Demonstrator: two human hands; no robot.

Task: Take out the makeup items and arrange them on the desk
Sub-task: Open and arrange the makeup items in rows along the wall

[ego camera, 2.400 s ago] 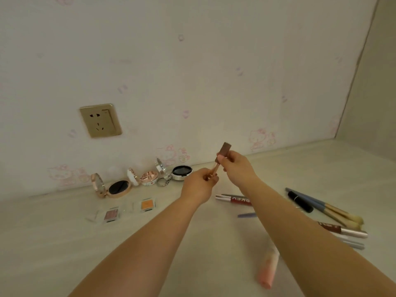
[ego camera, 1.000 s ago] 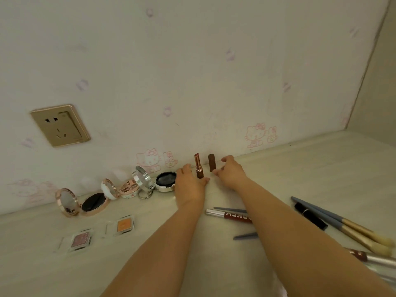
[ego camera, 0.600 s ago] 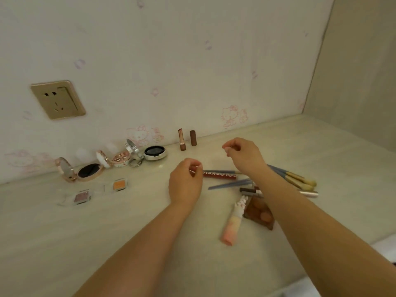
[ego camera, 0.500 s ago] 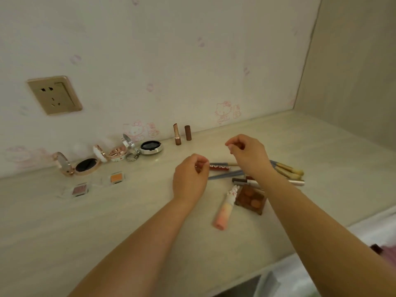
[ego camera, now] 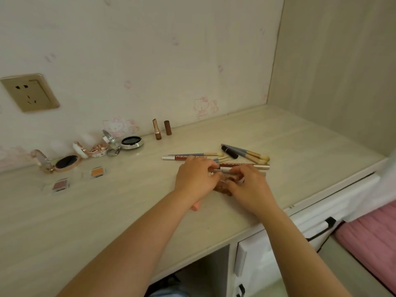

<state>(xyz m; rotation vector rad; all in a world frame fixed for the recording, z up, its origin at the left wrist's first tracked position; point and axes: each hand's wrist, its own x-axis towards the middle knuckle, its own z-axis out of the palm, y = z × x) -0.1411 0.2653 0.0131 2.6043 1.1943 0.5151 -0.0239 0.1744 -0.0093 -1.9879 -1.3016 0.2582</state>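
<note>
Both hands down in the pile of makeup at mid-desk [ego camera: 128, 211]. Left hand [ego camera: 196, 179] and right hand [ego camera: 249, 189] have fingers curled in toward each other, both pinching a thin silver-white pen-shaped stick [ego camera: 222, 170]; its long axis runs left-right, roughly parallel to the desk's front edge. Which end is the tip: can't tell, fingers cover it. Under the hands, a brown eyeshadow palette [ego camera: 222, 186], mostly hidden. Peach tube [ego camera: 196, 206] pokes out below the left wrist.

Behind the hands, lying flat: red-labelled slim tube [ego camera: 182, 157], long axis left-right; two blue-handled brushes [ego camera: 246, 154] with bristles pointing right and toward the front; short black stick [ego camera: 229, 152].

At the wall, upright: uncapped lipstick [ego camera: 156, 129], brown base, gold collar, and its brown cylindrical cap [ego camera: 168, 127] just beside it, not touching.

Left along the wall: round silver compact [ego camera: 131, 142], small open case with a key ring [ego camera: 100, 146], open rose-gold compact [ego camera: 64, 162]. Nearer the front, two small square pans, orange [ego camera: 97, 172] and pink [ego camera: 60, 185]. Desk is pale wood-grain laminate.
</note>
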